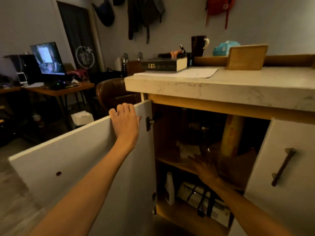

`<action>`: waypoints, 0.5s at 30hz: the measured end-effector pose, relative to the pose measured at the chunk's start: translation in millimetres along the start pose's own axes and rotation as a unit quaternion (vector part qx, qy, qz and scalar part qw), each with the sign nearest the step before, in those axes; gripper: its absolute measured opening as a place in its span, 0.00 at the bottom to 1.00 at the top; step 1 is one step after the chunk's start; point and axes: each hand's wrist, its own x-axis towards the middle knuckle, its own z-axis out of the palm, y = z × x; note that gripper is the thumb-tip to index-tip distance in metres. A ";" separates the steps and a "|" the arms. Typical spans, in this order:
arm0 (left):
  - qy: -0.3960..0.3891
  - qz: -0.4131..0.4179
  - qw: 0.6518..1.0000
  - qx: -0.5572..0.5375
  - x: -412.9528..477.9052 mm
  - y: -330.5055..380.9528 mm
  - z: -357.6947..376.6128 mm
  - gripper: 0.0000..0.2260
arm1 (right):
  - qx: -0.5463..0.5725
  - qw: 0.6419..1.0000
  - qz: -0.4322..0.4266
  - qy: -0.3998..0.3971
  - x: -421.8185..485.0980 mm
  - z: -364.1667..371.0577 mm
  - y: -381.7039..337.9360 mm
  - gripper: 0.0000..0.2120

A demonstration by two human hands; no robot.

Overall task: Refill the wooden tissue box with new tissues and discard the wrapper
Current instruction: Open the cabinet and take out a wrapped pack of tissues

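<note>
The left hand [126, 121] rests open-fingered on the cabinet door [76, 160]; the right hand [205, 167] reaches spread toward a pale pack [187, 149] on the shelf [172, 163], likely tissues. The wooden box [247, 57] sits on the desk [255, 80]. Such a pack should be light, soft and slippery; grip it across its sides.

left hand [125, 120]: bare, no rings seen
right hand [206, 167]: bare, dim in shadow
forearms: bare up to the frame edge, no sleeves, no watch
</note>
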 end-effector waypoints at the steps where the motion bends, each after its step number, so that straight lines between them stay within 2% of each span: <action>1: -0.010 0.017 1.000 0.003 0.0 -5.1 -4.1 0.20 | -0.008 1.000 0.004 -0.014 0.3 -1.9 4.1 0.37; 4: -0.059 0.071 0.995 -0.022 5.2 -19.4 -16.3 0.18 | -0.023 0.998 0.012 -0.057 4.3 -10.5 6.9 0.41; 6: -0.135 0.095 0.983 -0.074 13.8 -32.2 -28.2 0.18 | 0.007 0.998 0.026 -0.065 12.3 -9.1 0.0 0.38; 8: -0.251 0.121 0.955 -0.104 22.4 -57.5 -46.1 0.25 | 0.035 0.993 0.025 -0.106 22.8 -9.1 -9.8 0.33; 11: -0.410 0.133 0.892 -0.133 23.4 -104.2 -74.6 0.34 | 0.082 0.986 0.012 -0.143 47.4 -15.8 -23.5 0.36; 13: -0.439 0.138 0.873 -0.165 20.3 -119.6 -83.0 0.34 | 0.112 0.985 0.024 -0.131 61.8 -10.8 -28.1 0.40; 15: -0.453 0.138 0.858 -0.198 20.4 -121.4 -83.7 0.33 | 0.138 0.984 0.001 -0.117 73.9 -0.7 -28.6 0.42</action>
